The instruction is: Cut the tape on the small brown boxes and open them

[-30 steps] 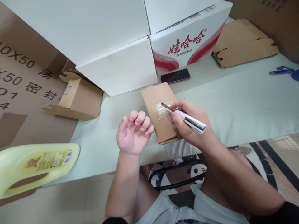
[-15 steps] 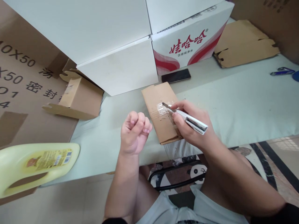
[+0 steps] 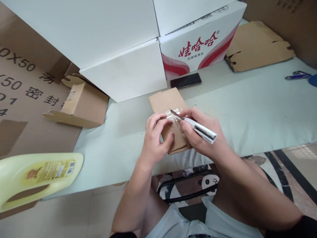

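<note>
A small flat brown cardboard box (image 3: pixel 166 99) lies on the pale green table (image 3: pixel 247 109), with clear tape across its middle. My left hand (image 3: pixel 155 138) rests on the box's left side, fingers curled over it and holding it down. My right hand (image 3: pixel 200 135) grips a white utility knife (image 3: pixel 198 128) like a pen. The knife's blade tip touches the clear tape near the box's middle.
White cartons (image 3: pixel 123 71) and a red-printed water carton (image 3: pixel 198 43) stand behind the box. A black phone (image 3: pixel 185 80) lies just beyond it. An open small carton (image 3: pixel 81 104) sits left, a yellow jug (image 3: pixel 37 175) near left, flattened cardboard (image 3: pixel 257 46) back right.
My left hand, raised beside the box, first closed into a loose fist, then moved right and came down onto the box. The right hand and knife barely moved.
</note>
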Available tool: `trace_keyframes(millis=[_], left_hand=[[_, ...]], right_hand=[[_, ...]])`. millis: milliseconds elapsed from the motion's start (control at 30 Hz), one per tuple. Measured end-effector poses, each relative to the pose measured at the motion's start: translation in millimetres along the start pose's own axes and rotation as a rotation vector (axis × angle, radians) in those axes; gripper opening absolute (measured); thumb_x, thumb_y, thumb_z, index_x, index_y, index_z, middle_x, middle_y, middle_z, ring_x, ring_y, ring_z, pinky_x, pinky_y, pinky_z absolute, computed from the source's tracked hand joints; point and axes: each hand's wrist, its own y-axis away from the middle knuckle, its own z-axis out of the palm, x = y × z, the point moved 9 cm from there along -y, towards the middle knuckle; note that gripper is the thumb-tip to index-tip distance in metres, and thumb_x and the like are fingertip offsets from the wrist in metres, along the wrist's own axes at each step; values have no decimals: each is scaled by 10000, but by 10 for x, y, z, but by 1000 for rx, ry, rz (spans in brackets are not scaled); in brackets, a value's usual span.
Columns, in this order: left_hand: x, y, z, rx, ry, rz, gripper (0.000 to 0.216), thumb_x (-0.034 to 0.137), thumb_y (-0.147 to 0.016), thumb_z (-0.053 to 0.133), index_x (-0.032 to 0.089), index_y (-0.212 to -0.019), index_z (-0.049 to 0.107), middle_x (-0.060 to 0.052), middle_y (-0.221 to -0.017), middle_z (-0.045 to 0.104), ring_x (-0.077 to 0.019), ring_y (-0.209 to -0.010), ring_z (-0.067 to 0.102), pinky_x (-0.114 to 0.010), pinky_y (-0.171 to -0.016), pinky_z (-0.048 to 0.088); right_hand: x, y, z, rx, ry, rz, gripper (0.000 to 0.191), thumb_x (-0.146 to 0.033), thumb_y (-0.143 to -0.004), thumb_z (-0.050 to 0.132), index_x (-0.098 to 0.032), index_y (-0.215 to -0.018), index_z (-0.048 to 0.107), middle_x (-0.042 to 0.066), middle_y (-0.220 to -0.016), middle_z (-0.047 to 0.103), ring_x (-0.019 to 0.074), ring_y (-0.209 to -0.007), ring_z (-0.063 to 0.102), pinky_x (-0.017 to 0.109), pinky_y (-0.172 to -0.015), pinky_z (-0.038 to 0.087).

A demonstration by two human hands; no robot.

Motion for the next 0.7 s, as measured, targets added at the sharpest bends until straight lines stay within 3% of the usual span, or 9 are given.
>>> trace_keyframes(millis=[700], left_hand=[[-27, 32, 30, -59, -7, -9, 256, 392, -1015, 495, 240, -1207, 568, -118, -1369, 563, -291, -1387, 470, -523, -1229, 381]], right_hand=[[-16, -6, 60, -42, 6, -2, 204, -358, -898, 502, -215, -960, 632, 23, -803, 727, 148, -638, 617, 276, -611, 429]])
